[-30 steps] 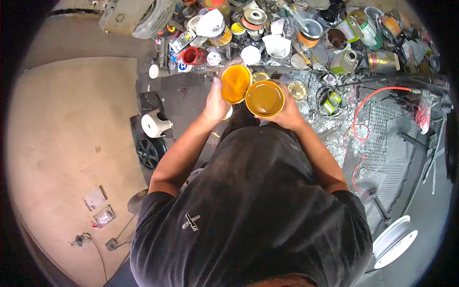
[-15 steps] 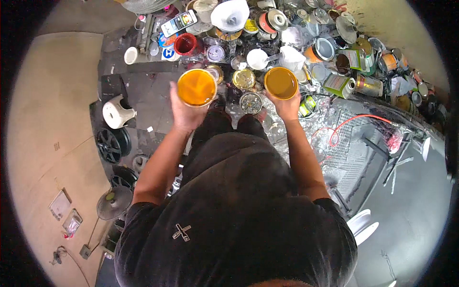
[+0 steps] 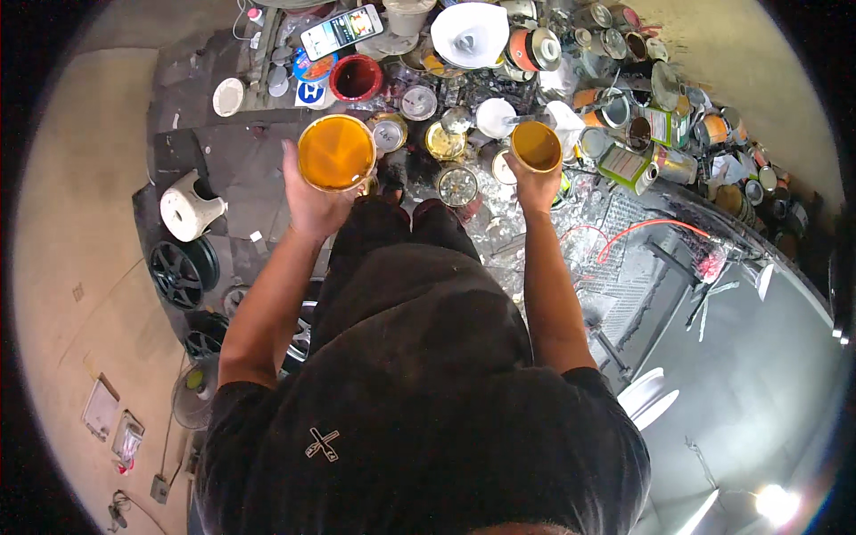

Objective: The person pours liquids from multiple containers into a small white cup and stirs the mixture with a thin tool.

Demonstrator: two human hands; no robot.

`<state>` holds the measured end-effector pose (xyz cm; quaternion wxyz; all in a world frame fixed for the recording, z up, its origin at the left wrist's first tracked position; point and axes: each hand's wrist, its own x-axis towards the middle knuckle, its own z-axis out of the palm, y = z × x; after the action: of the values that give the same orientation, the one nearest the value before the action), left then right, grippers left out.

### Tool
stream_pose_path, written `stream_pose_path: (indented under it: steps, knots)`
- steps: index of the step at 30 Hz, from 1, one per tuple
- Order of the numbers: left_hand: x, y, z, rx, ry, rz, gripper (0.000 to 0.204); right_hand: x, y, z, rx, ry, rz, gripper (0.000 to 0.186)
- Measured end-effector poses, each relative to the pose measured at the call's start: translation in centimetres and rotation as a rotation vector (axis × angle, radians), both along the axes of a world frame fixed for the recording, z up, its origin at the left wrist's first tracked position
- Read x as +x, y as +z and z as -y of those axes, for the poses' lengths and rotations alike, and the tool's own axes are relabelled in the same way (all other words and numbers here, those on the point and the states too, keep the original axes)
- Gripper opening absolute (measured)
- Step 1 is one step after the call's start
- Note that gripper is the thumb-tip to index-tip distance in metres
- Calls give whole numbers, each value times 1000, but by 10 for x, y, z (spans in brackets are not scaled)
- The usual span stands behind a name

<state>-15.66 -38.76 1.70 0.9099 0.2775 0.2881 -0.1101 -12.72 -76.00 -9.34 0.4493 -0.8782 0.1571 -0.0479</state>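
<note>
Orange cup, left: wide, full of orange liquid, upright, held over the dark worktop.
Left hand: forearm raised, fingers wrapped under that cup.
Right hand: forearm raised, grasping smaller orange cup, tilted, above tins.

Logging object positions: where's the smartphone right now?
In the head view the smartphone lies screen-up at the top, left of centre, just above the red cup and left of the white funnel, beyond both hands.
</note>
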Motion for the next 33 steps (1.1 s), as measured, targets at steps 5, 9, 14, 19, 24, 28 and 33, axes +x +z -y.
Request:
stream_pose_path:
  steps: [5,9,14,19,24,28,33]
  knots:
    - [-1,-21,-25,-154,-79,298,60,8,14,-12,-143,37,-11,81]
    - [6,-17,-27,94,-161,350,53,9,6,-8,-80,44,21,82]
    - [21,-8,-14,433,-247,421,47,7,8,-9,-88,19,56,83]
    - [37,-11,6,110,-267,324,48,7,38,-19,-96,-14,32,82]
    - [81,-14,62,302,-491,658,50,2,60,-19,-68,-8,60,80]
    - [120,-8,121,449,-798,635,68,2,80,-17,61,67,56,73]
    - [143,14,178,890,-946,1034,84,2,93,-13,44,52,34,76]
